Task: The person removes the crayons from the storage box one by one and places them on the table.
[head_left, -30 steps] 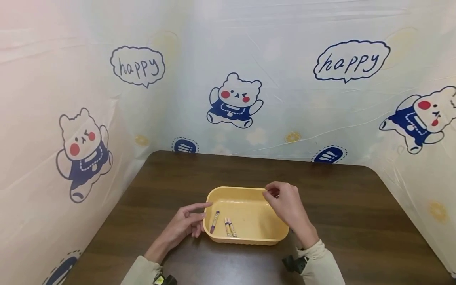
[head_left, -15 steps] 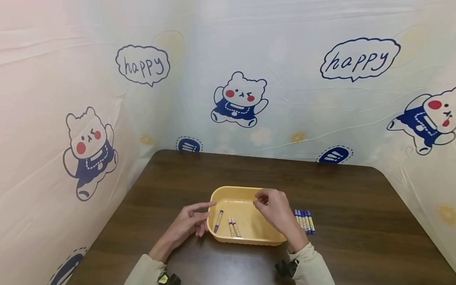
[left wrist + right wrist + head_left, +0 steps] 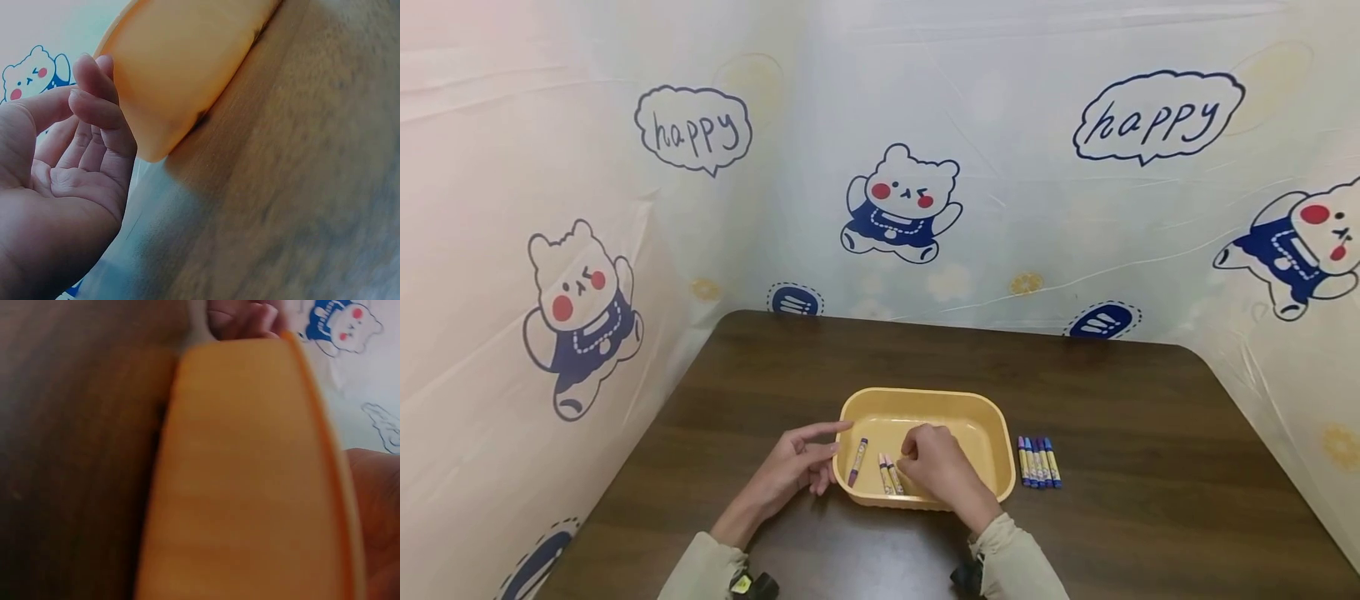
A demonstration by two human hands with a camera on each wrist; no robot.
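A yellow plastic tray [image 3: 940, 402] sits on the table. Inside it lie a purple crayon [image 3: 857, 462] at the left and a pair of pale-tipped crayons [image 3: 890, 475]. My left hand [image 3: 793, 467] holds the tray's left rim, index finger over the edge and thumb beside it. The left wrist view also shows the left hand [image 3: 81, 144] at the tray wall. My right hand [image 3: 943, 467] is over the tray with fingers curled, right beside the pale-tipped crayons. Its fingertips are partly hidden, so whether it pinches a crayon is unclear.
Several blue and purple crayons [image 3: 1039, 462] lie side by side on the brown table [image 3: 1150, 433], just right of the tray. A printed curtain [image 3: 1000, 208] surrounds the table's back and sides.
My right hand has moved left from the tray's right rim to the pale-tipped crayons, uncovering the crayon row on the table. The left hand stays at the left rim.
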